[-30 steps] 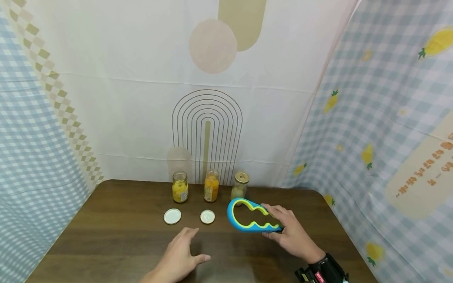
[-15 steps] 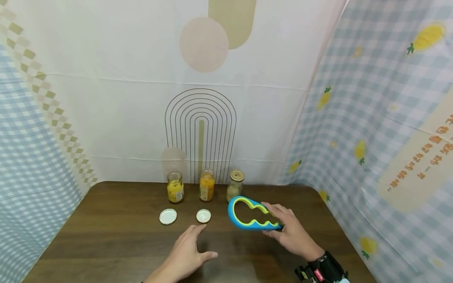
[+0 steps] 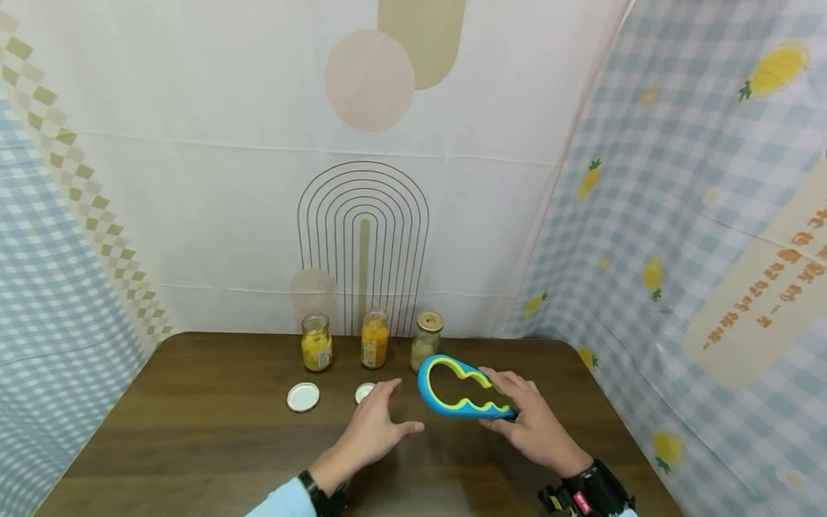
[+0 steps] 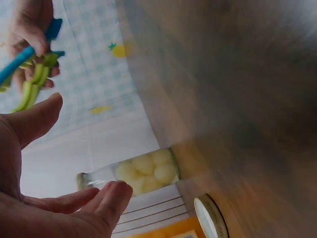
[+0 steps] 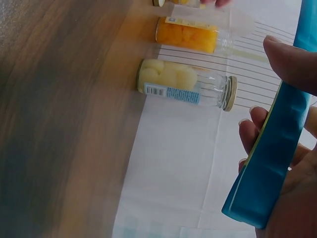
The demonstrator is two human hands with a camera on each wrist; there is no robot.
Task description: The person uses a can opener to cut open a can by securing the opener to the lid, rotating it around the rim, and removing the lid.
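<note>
My right hand [image 3: 533, 424] grips a blue and lime-green jar opener [image 3: 425, 391] by its handle ends, thumb on one side and fingers on the other, above the table. Just behind the opener stands a lidded glass jar [image 3: 426, 341] with a gold lid [image 5: 231, 93]; pale round pieces show inside it in the right wrist view. My left hand [image 3: 371, 434] hangs in front of that jar with thumb and fingers spread, holding nothing. It partly hides a small white-lined lid [image 3: 363, 392] in the head view.
Left of the lidded jar stand two lidless jars, one of orange pieces [image 3: 375, 341] and one of yellow pieces [image 3: 316, 345]. A larger loose lid [image 3: 303, 397] lies in front of the yellow one. A patterned cloth [image 3: 226, 215] hangs behind the brown table [image 3: 161, 431].
My left hand has moved right and forward, now partly covering the small lid. The head view has shifted slightly. My right hand keeps its grip on the jar opener, nearly still.
</note>
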